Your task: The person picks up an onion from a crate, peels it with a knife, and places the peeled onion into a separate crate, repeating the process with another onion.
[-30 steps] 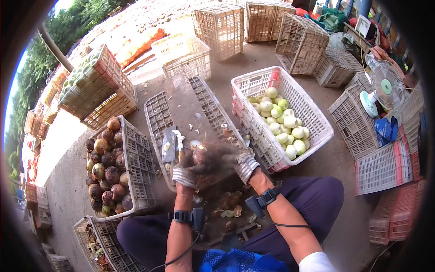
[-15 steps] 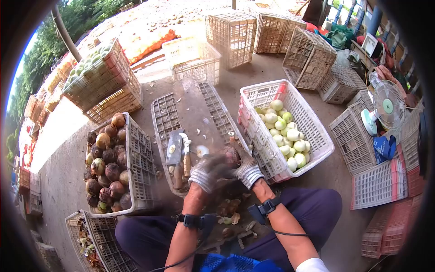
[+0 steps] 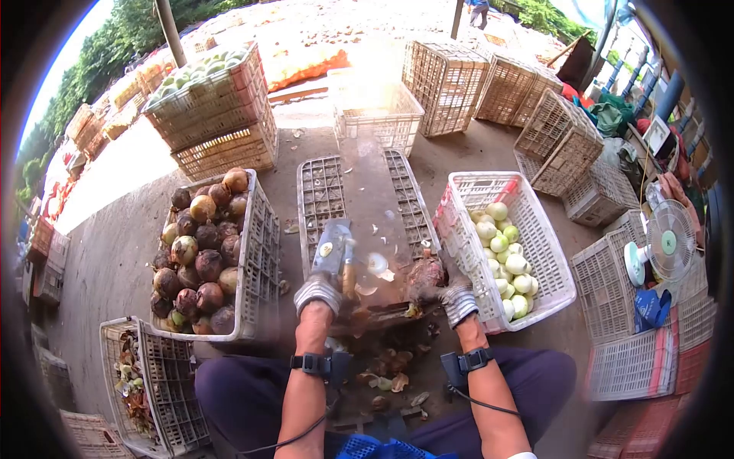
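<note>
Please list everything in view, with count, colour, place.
Bench: one, brown, centre
Unpeeled onions: many, brownish, left crate
Peeled onions: many, pale, right crate
Single onion: one, purplish, on bench
Cleaver: one, grey, bench's left
Knife: one, brown, beside cleaver
Peel scraps: many, brownish, lower-left crate
Round produce: many, pale green, upper-left crate
Other crates: many, whitish or reddish, around
Fan: one, white and turquoise, right
Bag: one, blue, below fan
Heaps: several, orange, background
Distant person: one, bluish, top
Trees: several, green, top corners
Legs: two, purplish, bottom
Left grip: one, greyish, at cleaver
Right grip: one, greyish, at onion
</note>
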A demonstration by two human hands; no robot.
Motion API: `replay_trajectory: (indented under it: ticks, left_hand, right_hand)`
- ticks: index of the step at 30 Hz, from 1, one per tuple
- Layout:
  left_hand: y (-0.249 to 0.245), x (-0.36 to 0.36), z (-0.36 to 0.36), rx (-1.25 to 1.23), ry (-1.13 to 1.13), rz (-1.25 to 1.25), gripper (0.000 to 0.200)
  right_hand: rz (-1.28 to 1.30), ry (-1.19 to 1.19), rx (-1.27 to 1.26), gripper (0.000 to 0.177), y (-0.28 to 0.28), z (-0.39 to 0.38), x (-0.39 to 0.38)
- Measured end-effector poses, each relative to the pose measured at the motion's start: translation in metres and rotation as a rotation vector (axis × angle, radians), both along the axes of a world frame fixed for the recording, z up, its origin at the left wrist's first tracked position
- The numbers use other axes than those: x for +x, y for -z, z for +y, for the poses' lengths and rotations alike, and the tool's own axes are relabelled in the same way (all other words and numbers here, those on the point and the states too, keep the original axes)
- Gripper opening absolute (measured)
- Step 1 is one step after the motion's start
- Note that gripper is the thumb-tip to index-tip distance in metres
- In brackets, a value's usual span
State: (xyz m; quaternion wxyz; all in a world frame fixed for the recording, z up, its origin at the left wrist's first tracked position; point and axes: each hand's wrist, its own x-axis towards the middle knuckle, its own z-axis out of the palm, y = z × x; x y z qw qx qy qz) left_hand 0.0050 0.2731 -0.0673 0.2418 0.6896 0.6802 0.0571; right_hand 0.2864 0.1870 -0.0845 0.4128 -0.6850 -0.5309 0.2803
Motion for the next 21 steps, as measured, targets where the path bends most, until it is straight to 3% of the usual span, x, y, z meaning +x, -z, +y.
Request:
replay_trajectory:
  ticks: [2,3,7,10,11,14,15,18,19,21]
  left_hand:
    - [-0.012,-0.004,-0.003,-0.031,-0.014,-0.071,0.037]
    - [-0.015,-0.004,-0.002,-0.043,-0.018,-0.107,0.038]
    - [-0.012,0.007,-0.003,-0.031,-0.263,0.037,0.035]
    - [0.018,-0.005,-0.001,-0.022,-0.281,-0.161,0.031]
    - [0.03,-0.01,0.001,-0.043,-0.303,-0.299,0.026]
    - [0.014,-0.006,-0.005,-0.176,-0.425,-0.864,0.02]
    - [-0.024,0.004,-0.022,-0.099,-0.367,-0.908,0.026]
    - [-0.047,0.021,-0.048,-0.027,-0.13,-0.813,0.033]
    - [-0.05,0.027,-0.055,0.057,0.055,-0.437,0.034]
    - [-0.012,0.044,-0.072,0.006,0.149,-0.264,0.044]
  right_hand:
    - [0.163,-0.065,0.01,0.079,-0.001,0.001,0.0]
    - [0.132,-0.084,0.001,0.068,0.0,0.004,0.001]
    - [0.132,-0.041,0.013,0.061,0.003,0.0,-0.002]
    - [0.046,-0.031,0.039,0.06,0.007,-0.001,-0.004]
    - [0.127,-0.039,0.057,0.056,0.008,0.0,-0.007]
    - [0.222,-0.013,0.018,0.059,0.017,0.001,-0.008]
    - [0.013,-0.004,0.053,0.06,0.031,0.003,-0.002]
    - [0.037,-0.01,0.028,0.062,0.024,0.0,-0.003]
    - [0.066,0.013,0.015,0.061,0.024,0.0,-0.003]
    - [0.077,0.011,0.047,0.057,0.02,0.001,-0.005]
